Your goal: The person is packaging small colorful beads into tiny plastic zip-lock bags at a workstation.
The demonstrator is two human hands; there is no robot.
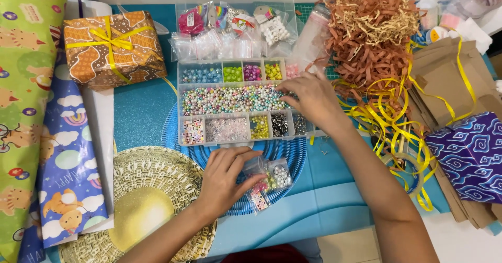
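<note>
Nearest the viewer, the left hand [222, 176] pinches a small clear plastic bag of mixed beads [267, 182] between thumb and fingers, holding it over a round blue woven placemat [285, 156]; beside it to the left lies a round gold woven placemat [141, 200]. Beyond the bag, a clear plastic compartmented bead organiser box [235, 103] rests on the blue mat, its rows filled with pastel, green, pink, yellow and clear beads. Right hand [311, 98] reaches palm-down into the box at the right end of the long middle compartment, fingers curled onto the pastel beads; whether it grips any cannot be told. Behind the box sit small clear packets of beads [230, 33]. At upper left stands an orange patterned gift box tied with yellow ribbon [112, 46], beside rolls of printed wrapping paper [31, 111]. At right lie brown shredded paper [374, 38], loose yellow ribbon [389, 122] and brown paper bags [444, 80]
</note>
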